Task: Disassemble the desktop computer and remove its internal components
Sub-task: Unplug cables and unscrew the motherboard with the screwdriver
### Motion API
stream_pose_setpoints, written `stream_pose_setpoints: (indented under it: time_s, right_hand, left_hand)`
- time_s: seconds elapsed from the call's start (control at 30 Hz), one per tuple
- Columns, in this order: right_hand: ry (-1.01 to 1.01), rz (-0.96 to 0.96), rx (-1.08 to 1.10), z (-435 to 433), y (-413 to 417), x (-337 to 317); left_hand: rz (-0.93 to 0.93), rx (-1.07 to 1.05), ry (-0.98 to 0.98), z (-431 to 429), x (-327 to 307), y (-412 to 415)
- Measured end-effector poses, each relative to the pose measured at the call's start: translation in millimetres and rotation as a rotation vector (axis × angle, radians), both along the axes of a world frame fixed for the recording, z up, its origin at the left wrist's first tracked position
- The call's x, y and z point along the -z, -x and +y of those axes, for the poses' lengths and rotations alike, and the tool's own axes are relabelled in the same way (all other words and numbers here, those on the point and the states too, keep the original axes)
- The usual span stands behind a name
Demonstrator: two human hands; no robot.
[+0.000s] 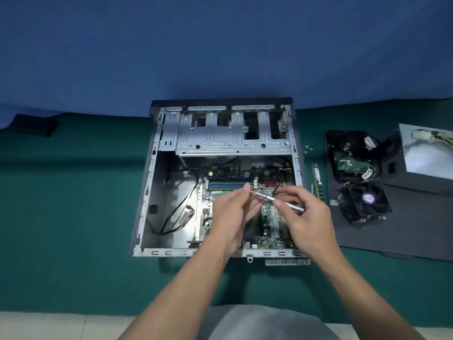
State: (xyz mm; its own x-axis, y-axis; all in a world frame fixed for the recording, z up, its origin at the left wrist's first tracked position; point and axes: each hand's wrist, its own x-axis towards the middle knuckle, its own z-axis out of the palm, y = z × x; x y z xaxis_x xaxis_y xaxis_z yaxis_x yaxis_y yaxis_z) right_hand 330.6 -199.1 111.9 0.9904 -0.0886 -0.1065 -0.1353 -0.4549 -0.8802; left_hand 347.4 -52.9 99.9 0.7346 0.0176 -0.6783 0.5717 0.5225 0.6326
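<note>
Left hand (232, 213), right hand (307, 217): both in pinch grip on screwdriver (267, 198) over motherboard (228, 182)

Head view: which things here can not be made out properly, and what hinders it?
- Tip of the screwdriver: hidden in the pinch of the left hand.
- Middle of the motherboard: covered by the left hand and the right hand.
- The power supply: cut off by the right edge.
- The screws beside the case: too small to count.
- A dark object, far left: too dim to identify.

motherboard (235, 187) in case (157, 192)
</note>
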Motion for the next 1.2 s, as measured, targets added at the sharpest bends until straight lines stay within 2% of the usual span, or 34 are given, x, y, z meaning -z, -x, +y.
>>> stream_pose_setpoints:
  time_s: [0.13, 0.27, 0.33, 0.37, 0.47, 0.53, 0.6, 0.67, 0.73, 0.8, 0.9, 1.0, 1.07, 1.2]
  right_hand:
    - [-0.005, 0.017, 0.012, -17.5, 7.0, 0.0]
    - [0.043, 0.025, -0.037, -44.4, 15.5, 5.3]
    - [-0.048, 0.068, 0.043, -57.9, 20.1, 10.7]
    - [-0.192, 0.14, 0.142, -63.1, 21.2, 12.5]
    - [-0.869, 0.363, 0.484, -73.8, 19.2, 12.4]
    - [-1.229, 0.44, 0.602, -77.5, 17.8, 8.7]
    - [-1.464, 0.486, 0.633, -80.3, 18.0, 4.8]
    - [-1.577, 0.529, 0.661, -83.6, 16.0, 3.3]
    - [-1.61, 0.539, 0.692, -87.4, 10.8, 5.3]
    - [-1.561, 0.556, 0.711, -90.6, 3.3, 12.9]
    - [-1.314, 0.59, 0.708, -93.5, -9.0, 31.9]
    - [-1.129, 0.652, 0.667, -93.5, -22.6, 54.2]
    - [-1.037, 0.704, 0.625, -91.3, -31.2, 66.4]
    - [-0.94, 0.747, 0.582, -82.6, -44.9, 78.9]
  left_hand:
    - [-0.014, -0.033, 0.012, -22.0, -4.9, -0.7]
    - [-0.057, -0.065, -0.174, -45.2, -10.2, -2.7]
    - [-0.101, -0.094, -0.306, -56.0, -12.7, -1.9]
    - [-0.147, -0.063, -0.424, -61.7, -12.9, 0.3]
    - [-0.415, 0.191, -0.852, -85.3, -9.3, 15.9]
    - [-0.619, 0.361, -1.055, -103.7, -6.3, 25.8]
    - [-0.821, 0.472, -1.246, -117.3, -1.8, 30.5]
    - [-0.955, 0.546, -1.366, -126.1, 6.9, 30.9]
    - [-0.965, 0.631, -1.418, -130.3, 14.0, 30.1]
    - [-0.901, 0.716, -1.399, -128.8, 17.8, 28.5]
    - [-0.797, 0.783, -1.429, -114.7, 22.3, 28.4]
    - [-0.769, 0.788, -1.632, -90.8, 25.4, 34.6]
    - [-0.736, 0.81, -1.7, -81.4, 25.1, 40.5]
    - [-0.572, 0.899, -1.645, -82.1, 19.2, 41.5]
